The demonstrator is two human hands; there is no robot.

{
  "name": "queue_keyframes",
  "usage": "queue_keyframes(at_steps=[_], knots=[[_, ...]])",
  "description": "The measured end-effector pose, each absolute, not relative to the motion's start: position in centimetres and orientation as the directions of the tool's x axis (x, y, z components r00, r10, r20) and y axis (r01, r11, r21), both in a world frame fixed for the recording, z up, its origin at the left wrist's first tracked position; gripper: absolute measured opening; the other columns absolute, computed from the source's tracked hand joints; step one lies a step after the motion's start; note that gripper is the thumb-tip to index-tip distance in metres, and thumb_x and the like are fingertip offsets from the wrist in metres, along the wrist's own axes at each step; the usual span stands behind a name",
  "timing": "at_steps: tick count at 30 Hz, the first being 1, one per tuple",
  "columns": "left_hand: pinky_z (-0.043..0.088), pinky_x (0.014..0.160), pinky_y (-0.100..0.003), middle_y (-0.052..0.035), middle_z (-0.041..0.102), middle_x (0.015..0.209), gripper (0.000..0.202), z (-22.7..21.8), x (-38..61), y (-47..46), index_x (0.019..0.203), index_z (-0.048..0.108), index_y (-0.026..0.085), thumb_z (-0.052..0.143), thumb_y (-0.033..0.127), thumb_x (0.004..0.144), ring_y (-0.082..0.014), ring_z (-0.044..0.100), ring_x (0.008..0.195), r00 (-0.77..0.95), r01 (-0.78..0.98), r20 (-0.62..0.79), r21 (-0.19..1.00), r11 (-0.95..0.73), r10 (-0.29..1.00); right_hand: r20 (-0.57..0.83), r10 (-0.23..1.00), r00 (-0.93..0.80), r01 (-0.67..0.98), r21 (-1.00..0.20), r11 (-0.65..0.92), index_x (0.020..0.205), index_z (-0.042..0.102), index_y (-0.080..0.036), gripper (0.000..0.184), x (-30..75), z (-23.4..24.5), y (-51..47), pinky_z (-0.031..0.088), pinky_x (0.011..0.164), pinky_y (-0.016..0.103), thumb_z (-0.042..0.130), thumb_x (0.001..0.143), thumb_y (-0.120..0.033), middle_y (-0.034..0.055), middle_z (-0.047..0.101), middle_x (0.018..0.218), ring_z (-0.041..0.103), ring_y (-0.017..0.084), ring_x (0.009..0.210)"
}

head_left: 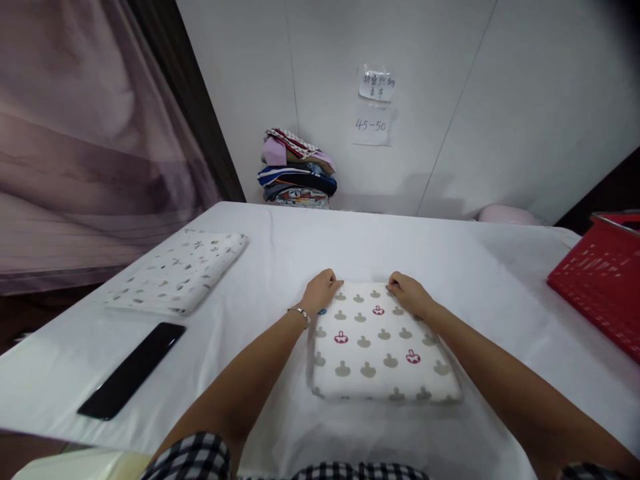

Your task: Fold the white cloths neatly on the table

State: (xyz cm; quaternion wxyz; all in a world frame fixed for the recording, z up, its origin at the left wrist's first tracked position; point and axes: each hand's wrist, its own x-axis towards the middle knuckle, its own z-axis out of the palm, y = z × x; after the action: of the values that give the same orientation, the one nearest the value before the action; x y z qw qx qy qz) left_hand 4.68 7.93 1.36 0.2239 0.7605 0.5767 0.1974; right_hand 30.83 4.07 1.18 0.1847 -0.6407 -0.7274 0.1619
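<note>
A folded white cloth point(370, 347) printed with grey and red mushroom-like shapes lies flat on the white-covered table point(300, 247), straight in front of me. At its far left corner, my left hand point(321, 291) pinches the edge between thumb and curled fingers. My right hand point(407, 292) grips the far right corner in the same way. The cloth's far edge runs between the two hands, and its thick folded near edge faces me. A bracelet sits on my left wrist.
Another folded cloth point(183, 270) with small grey prints lies at the left, beyond a black phone-like slab point(133, 370). On the right stands a red perforated basket point(600, 280). Piled fabrics point(297, 170) rise behind the far edge, by the wall with paper notes point(374, 125).
</note>
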Motion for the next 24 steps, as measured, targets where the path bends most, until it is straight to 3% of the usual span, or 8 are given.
queue_keyframes(at_steps=[7, 10, 14, 16, 18, 21, 24], knots=[[0.038, 0.065, -0.027, -0.0006, 0.061, 0.078, 0.015, 1.7, 5.0, 7.8, 0.080, 0.051, 0.021, 0.048, 0.034, 0.086, -0.0157, 0.055, 0.073, 0.231, 0.859, 0.070, 0.453, -0.237, 0.970, 0.098, 0.992, -0.077, 0.861, -0.495, 0.116, 0.082, 0.051, -0.022, 0.009, 30.8, 0.6, 4.3, 0.035, 0.066, 0.026, 0.045, 0.085, -0.029, 0.0016, 0.061, 0.080, 0.053, 0.017, 0.075], [0.040, 0.072, -0.031, -0.0041, 0.063, 0.083, 0.014, 2.2, 5.6, 7.6, 0.082, 0.054, 0.020, 0.045, 0.029, 0.087, -0.0188, 0.057, 0.080, 0.258, 0.894, 0.106, 0.350, -0.279, 0.960, 0.082, 0.995, -0.056, 0.868, -0.488, 0.089, 0.084, 0.052, -0.022, 0.009, 30.6, 0.5, 4.4, 0.035, 0.066, 0.027, 0.045, 0.085, -0.029, 0.0020, 0.062, 0.082, 0.054, 0.017, 0.076], [0.033, 0.098, -0.037, -0.0089, 0.059, 0.116, 0.022, 2.2, 6.8, 5.7, 0.106, 0.055, 0.018, 0.043, 0.026, 0.089, -0.0220, 0.048, 0.115, 0.517, 0.785, 0.273, 0.227, -0.577, 0.811, 0.048, 0.996, -0.074, 0.899, -0.428, 0.087, 0.086, 0.054, -0.022, 0.014, 30.4, 1.0, 4.6, 0.036, 0.066, 0.027, 0.043, 0.087, -0.029, 0.0033, 0.063, 0.083, 0.055, 0.018, 0.077], [0.023, 0.107, -0.039, -0.0089, 0.048, 0.134, 0.037, 1.6, 7.2, 4.5, 0.122, 0.047, 0.018, 0.043, 0.036, 0.089, -0.0222, 0.035, 0.129, 0.645, 0.690, 0.276, 0.192, -0.698, 0.713, 0.052, 0.994, -0.092, 0.929, -0.355, 0.105, 0.089, 0.056, -0.021, 0.017, 30.3, 1.6, 4.5, 0.038, 0.068, 0.029, 0.041, 0.089, -0.029, 0.0050, 0.065, 0.086, 0.056, 0.019, 0.078], [0.018, 0.110, -0.040, -0.0098, 0.037, 0.143, 0.051, 0.7, 7.4, 3.7, 0.131, 0.040, 0.017, 0.040, 0.046, 0.089, -0.0233, 0.026, 0.134, 0.678, 0.680, 0.215, 0.180, -0.711, 0.703, 0.062, 0.993, -0.104, 0.955, -0.273, 0.117, 0.091, 0.058, -0.019, 0.021, 29.8, 2.1, 4.2, 0.039, 0.075, 0.032, 0.039, 0.089, -0.027, 0.0080, 0.065, 0.089, 0.057, 0.021, 0.084], [0.016, 0.111, -0.041, -0.0117, 0.031, 0.146, 0.060, -0.3, 7.3, 3.6, 0.135, 0.036, 0.015, 0.035, 0.052, 0.088, -0.0246, 0.022, 0.136, 0.630, 0.739, 0.147, 0.187, -0.647, 0.762, 0.105, 0.977, -0.186, 0.956, -0.211, 0.204, 0.106, 0.059, -0.016, 0.028, 28.0, 2.4, 2.9, 0.030, 0.096, 0.040, 0.038, 0.089, -0.024, 0.0126, 0.060, 0.115, 0.050, 0.025, 0.111], [0.013, 0.112, -0.042, -0.0120, 0.032, 0.146, 0.061, -0.5, 7.3, 4.0, 0.137, 0.034, 0.014, 0.032, 0.052, 0.089, -0.0244, 0.021, 0.137, 0.618, 0.748, 0.141, 0.196, -0.634, 0.773, 0.088, 0.912, -0.400, 0.882, -0.232, 0.410, 0.134, 0.041, -0.018, 0.047, 25.7, 2.0, 1.5, 0.016, 0.108, 0.042, 0.039, 0.090, -0.035, 0.0100, 0.037, 0.143, 0.029, 0.024, 0.133]])
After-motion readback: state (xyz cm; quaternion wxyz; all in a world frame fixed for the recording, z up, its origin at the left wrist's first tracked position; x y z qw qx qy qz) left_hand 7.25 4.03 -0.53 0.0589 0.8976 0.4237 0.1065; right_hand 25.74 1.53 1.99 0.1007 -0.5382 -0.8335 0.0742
